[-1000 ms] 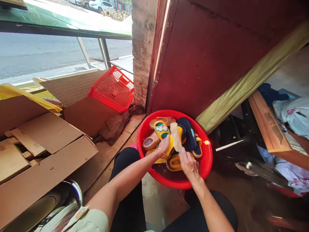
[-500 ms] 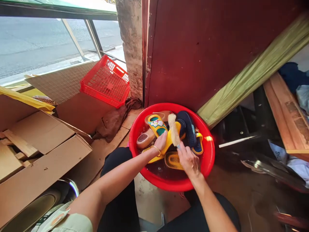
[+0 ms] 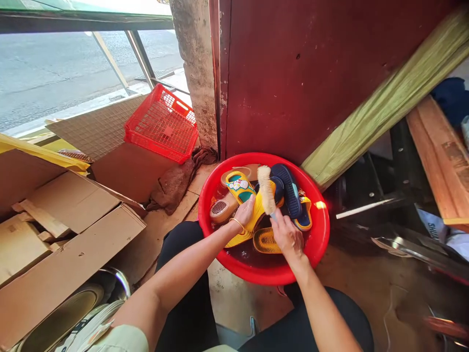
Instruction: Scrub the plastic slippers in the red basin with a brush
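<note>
Your right hand (image 3: 287, 237) is clenched on a brush (image 3: 266, 189), held against a yellow slipper (image 3: 256, 215). Your left hand (image 3: 245, 212) grasps that slipper, which lies among other slippers (image 3: 291, 190) in water in a red basin (image 3: 264, 156) at 12 o'clock. A red crate (image 3: 163, 124) sits at 11 o'clock.

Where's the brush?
In the head view, the scrub brush is in the right hand, over the red basin, between a yellow slipper and a dark blue slipper.

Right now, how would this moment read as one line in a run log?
left hand: on yellow slipper | right hand: gripping scrub brush | basin: red, holding slippers in water
</note>
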`<act>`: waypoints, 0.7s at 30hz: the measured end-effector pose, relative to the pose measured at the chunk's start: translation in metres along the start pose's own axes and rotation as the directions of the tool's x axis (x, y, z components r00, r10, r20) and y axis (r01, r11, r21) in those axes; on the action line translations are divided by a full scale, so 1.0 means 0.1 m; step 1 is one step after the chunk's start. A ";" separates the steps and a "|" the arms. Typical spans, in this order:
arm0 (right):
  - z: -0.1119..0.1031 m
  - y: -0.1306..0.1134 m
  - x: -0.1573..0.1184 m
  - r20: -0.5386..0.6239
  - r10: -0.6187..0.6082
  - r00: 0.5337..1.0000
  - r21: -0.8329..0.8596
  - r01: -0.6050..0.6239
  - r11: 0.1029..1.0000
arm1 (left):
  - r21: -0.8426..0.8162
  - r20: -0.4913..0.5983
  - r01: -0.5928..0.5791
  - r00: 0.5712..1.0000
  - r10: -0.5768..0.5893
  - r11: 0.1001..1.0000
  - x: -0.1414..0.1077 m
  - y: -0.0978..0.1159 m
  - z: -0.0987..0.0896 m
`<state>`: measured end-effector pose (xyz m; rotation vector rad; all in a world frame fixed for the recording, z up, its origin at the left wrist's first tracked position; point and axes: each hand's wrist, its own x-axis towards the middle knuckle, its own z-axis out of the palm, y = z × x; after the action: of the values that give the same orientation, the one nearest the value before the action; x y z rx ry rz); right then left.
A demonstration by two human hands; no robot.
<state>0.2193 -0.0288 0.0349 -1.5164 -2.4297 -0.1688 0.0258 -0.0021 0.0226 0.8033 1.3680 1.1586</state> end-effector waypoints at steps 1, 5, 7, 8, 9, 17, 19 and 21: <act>-0.01 0.07 0.05 0.008 0.078 0.997 0.021 -0.078 0.997 | 0.002 -0.024 0.025 0.999 -0.025 1.000 -0.02 0.01 0.00; -0.06 0.27 0.12 0.015 0.211 0.977 0.165 -0.211 0.963 | -0.207 0.034 0.135 0.991 -0.131 0.969 -0.11 0.04 0.00; -0.06 0.22 0.08 -0.007 0.150 0.989 0.223 -0.145 0.964 | -0.314 0.108 0.179 0.982 -0.152 0.932 -0.14 0.06 0.02; -0.05 0.17 0.06 -0.017 0.117 0.993 0.242 -0.110 0.964 | -0.358 0.143 0.203 0.976 -0.162 0.911 -0.15 0.06 0.03; -0.04 0.12 0.04 -0.018 0.087 0.996 0.256 -0.079 0.963 | -0.398 0.180 0.234 0.968 -0.175 0.887 -0.15 0.05 0.05; 0.02 0.31 0.04 0.088 0.262 0.961 0.300 -0.277 0.913 | -0.502 0.407 0.421 0.886 -0.223 0.755 -0.16 0.02 -0.02; 0.00 0.33 -0.01 0.068 0.275 0.959 0.322 -0.282 0.904 | -0.516 0.411 0.405 0.890 -0.197 0.755 -0.13 0.05 -0.06; -0.03 0.24 -0.08 0.013 0.215 0.977 0.344 -0.206 0.916 | -0.504 0.388 0.380 0.902 -0.190 0.776 -0.10 0.07 -0.08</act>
<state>0.2447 -0.0251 0.0342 -1.5818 -2.1155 0.2655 0.0187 -0.0105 0.0316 0.3026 0.7665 1.0535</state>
